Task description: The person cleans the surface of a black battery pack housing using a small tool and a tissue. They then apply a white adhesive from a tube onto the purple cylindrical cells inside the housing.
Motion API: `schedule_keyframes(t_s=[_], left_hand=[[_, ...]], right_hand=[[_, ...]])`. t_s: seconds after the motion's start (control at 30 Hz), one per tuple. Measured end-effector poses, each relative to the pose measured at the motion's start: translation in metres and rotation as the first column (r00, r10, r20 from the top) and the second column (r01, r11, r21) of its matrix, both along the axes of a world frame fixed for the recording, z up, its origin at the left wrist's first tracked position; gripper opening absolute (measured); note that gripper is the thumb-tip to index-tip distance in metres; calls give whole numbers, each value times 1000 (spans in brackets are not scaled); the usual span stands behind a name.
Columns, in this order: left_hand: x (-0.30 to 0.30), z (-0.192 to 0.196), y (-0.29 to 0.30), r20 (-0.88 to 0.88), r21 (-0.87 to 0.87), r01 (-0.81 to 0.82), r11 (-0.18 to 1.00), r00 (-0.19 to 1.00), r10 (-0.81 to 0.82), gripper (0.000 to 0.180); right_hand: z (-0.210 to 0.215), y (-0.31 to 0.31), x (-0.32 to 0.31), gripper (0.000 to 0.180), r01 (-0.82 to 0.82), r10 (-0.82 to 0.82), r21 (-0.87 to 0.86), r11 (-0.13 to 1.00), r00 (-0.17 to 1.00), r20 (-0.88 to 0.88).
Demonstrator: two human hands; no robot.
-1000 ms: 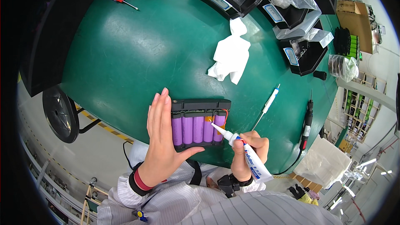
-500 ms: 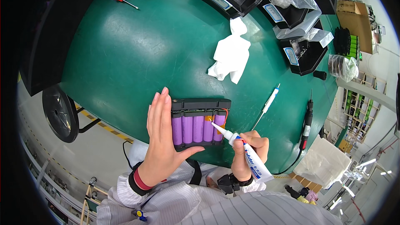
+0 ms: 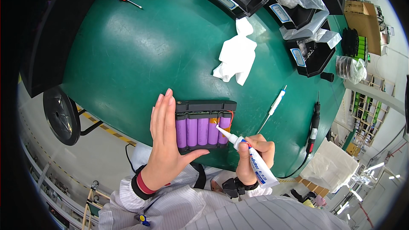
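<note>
Round-celled purple battery pack [image 3: 197, 132] (black plastic edges [image 3: 205, 106]), left hand [image 3: 165, 149] splayed against it, right hand [image 3: 244, 165] pinching cone-nosed tube [image 3: 262, 170].

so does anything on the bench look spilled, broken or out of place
Nothing really stands out. The crumpled white cloth lies loose on the green table, slightly untidy, but I see no obvious spill around the purple battery pack or white tube in the right hand.

The white squeeze tube [image 3: 263, 171] pinched in your right fingers [image 3: 244, 151] carries large dark-blue lettering [image 3: 254, 160] along its body, with a blue printed block [image 3: 261, 177] below. Well beyond your fingers, three black parts bins [image 3: 313, 70] each wear a blue-bordered white label [image 3: 298, 57], its print too small to read.
</note>
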State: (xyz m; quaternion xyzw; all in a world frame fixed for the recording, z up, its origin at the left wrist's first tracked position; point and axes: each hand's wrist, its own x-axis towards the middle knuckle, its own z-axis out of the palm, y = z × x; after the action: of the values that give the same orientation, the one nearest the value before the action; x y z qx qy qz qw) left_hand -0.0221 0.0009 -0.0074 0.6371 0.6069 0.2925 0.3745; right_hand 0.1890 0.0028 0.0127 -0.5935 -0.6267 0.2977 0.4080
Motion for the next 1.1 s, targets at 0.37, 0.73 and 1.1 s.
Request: schedule_keyframes(t_s=[0.37,0.73,1.1], left_hand=[[-1,-2,0,-14,8,4,1000,1000,-4,134],[0,-1,0,-4,7,-1,1000,1000,1,131],[2,-1,1,-37,5,-3,1000,999,3,133]], right_hand=[[2,1,-4,24,19,-19,4,1000,998,-64],[2,-2,-1,22,58,-69,-95,994,990,-122],[-2,-2,0,23,102,-130,-154,983,973,-191]])
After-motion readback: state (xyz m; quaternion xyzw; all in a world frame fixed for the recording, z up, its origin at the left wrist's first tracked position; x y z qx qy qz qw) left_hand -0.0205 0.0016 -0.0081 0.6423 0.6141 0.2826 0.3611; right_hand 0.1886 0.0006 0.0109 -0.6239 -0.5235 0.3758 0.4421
